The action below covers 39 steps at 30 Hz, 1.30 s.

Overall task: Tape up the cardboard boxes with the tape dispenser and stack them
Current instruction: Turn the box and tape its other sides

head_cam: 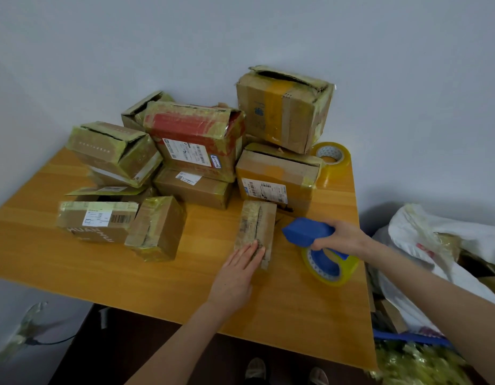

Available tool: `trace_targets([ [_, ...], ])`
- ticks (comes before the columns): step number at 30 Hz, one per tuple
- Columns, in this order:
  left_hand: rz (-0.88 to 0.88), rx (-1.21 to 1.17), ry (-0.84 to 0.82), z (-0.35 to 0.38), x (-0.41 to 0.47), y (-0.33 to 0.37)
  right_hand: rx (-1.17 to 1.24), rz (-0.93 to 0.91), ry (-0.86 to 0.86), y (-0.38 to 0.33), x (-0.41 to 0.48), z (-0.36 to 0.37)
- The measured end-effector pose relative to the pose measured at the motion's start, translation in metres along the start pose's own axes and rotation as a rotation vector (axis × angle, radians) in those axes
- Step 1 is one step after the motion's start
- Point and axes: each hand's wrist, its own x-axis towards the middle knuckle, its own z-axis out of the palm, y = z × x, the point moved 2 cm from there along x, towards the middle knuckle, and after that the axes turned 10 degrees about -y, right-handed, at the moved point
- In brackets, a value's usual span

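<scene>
A small narrow cardboard box (257, 226) lies on the wooden table (129, 273) in front of me, its top seam showing. My left hand (238, 273) rests flat with straight fingers on the box's near end. My right hand (341, 236) grips the handle of a blue tape dispenser (307, 230) loaded with a yellowish tape roll (331, 269), held just right of the box. Several taped cardboard boxes are heaped behind, among them a red-topped one (193, 134) and a tall one (285, 107) stacked on another (277, 176).
A spare tape roll (331, 155) stands at the table's back right corner. White bags with cardboard and tape scraps (435, 245) lie right of the table. The wall is close behind the heap. Bare tabletop spans the near left.
</scene>
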Motion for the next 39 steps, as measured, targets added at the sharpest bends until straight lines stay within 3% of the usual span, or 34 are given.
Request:
trace_targets([
  [3, 0.017, -0.017, 0.01, 0.001, 0.001, -0.001, 0.393, 0.037, 0.101, 0.013, 0.006, 0.012],
  [6, 0.02, -0.025, -0.004, 0.001, 0.001, -0.002, 0.749, 0.171, 0.067, 0.027, 0.013, 0.038],
  [10, 0.009, -0.055, -0.056, -0.004, 0.002, 0.0, 0.972, 0.234, 0.03, 0.023, 0.015, 0.056],
  [12, 0.009, -0.237, -0.056, -0.011, 0.002, -0.001, 0.823, 0.253, 0.053, 0.022, 0.012, 0.054],
  [14, -0.042, -0.525, 0.076, -0.019, -0.003, -0.008, 0.528, 0.245, 0.091, 0.022, 0.006, 0.045],
  [16, -0.185, -0.636, 0.248, -0.023, -0.008, -0.02, 0.164, 0.175, 0.164, 0.017, 0.001, 0.037],
  [18, -0.354, -0.705, 0.285, -0.02, -0.009, -0.029, -0.13, 0.081, 0.31, 0.0, -0.009, 0.039],
  [21, -0.434, -0.746, 0.183, -0.017, 0.003, -0.027, -0.12, -0.034, 0.276, -0.039, -0.009, 0.072],
  [23, -0.433, -0.778, 0.139, -0.018, 0.015, -0.02, -0.114, -0.009, 0.191, -0.056, 0.001, 0.102],
  [27, -0.45, -0.774, 0.054, -0.015, 0.031, -0.015, -0.108, 0.091, 0.23, -0.063, 0.024, 0.129],
  [34, -0.451, -0.877, 0.05, -0.006, 0.03, -0.034, -0.063, 0.116, 0.227, -0.064, 0.032, 0.129],
  [39, -0.388, -0.949, 0.094, 0.0, 0.013, -0.046, 0.02, 0.008, 0.073, -0.058, 0.015, 0.115],
])
